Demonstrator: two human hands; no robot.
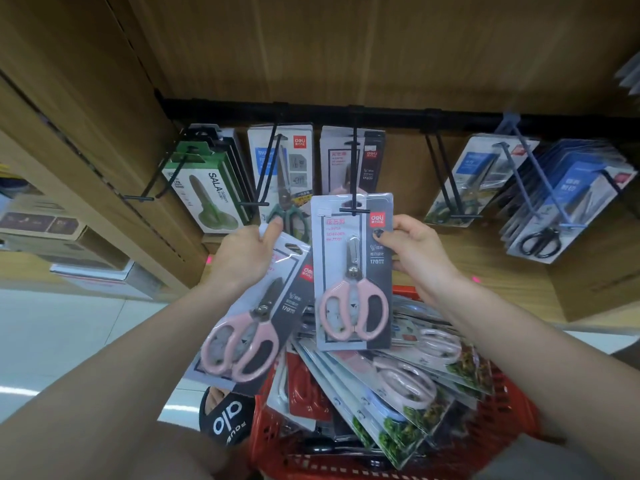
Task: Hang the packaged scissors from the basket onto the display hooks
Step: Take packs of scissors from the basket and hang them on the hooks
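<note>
A person stands at a store shelf, both arms reaching forward over a red basket (512, 407).

The left hand (247, 252) grips the top of one pack (256, 317) of pink scissors, tilted, its hang hole free and off to the lower left of the centre hook (354, 174). The right hand (414, 252) pinches the right edge of a second pack (353, 271), upright, its hang hole level with that hook's tip; whether the tip is fully through cannot be told.

Risks, as a judgement: if the right hand lets go before the hole is seated past the tip, the second pack could drop back into the basket below. The tilted pack beside it could knock it off or snag on the neighbouring hook just above the left hand.

Count, left to right: five hooks on the black rail (346, 110), all carrying packs behind. Two pink packs in hand. At least three more pink-handled packs lie fanned in the basket beneath the right hand, with others underneath too jumbled to count.
</note>
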